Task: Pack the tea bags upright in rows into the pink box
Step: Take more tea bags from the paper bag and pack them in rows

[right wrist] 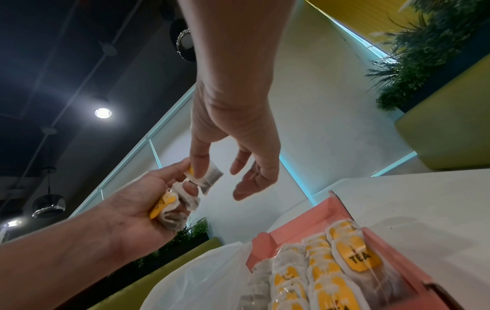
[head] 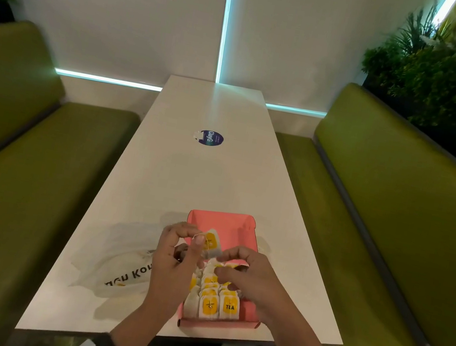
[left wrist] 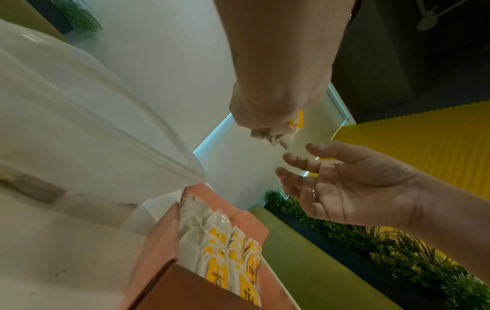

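Note:
The pink box (head: 231,223) lies open near the table's front edge. Rows of upright yellow-tagged tea bags (head: 213,301) fill its near half; the far half is bare. My left hand (head: 175,258) hovers over the box's left rim and grips a small bunch of tea bags (right wrist: 172,209), with one bag (head: 212,243) sticking out toward the box. My right hand (head: 246,270) is just to its right above the packed rows. Its thumb touches that bag (right wrist: 212,177) and its other fingers (right wrist: 244,178) are spread apart from it.
A crumpled white plastic bag (head: 120,260) lies left of the box. A round blue sticker (head: 211,138) sits mid-table. Green benches (head: 393,232) flank the white table (head: 205,175), with plants (head: 451,75) behind them.

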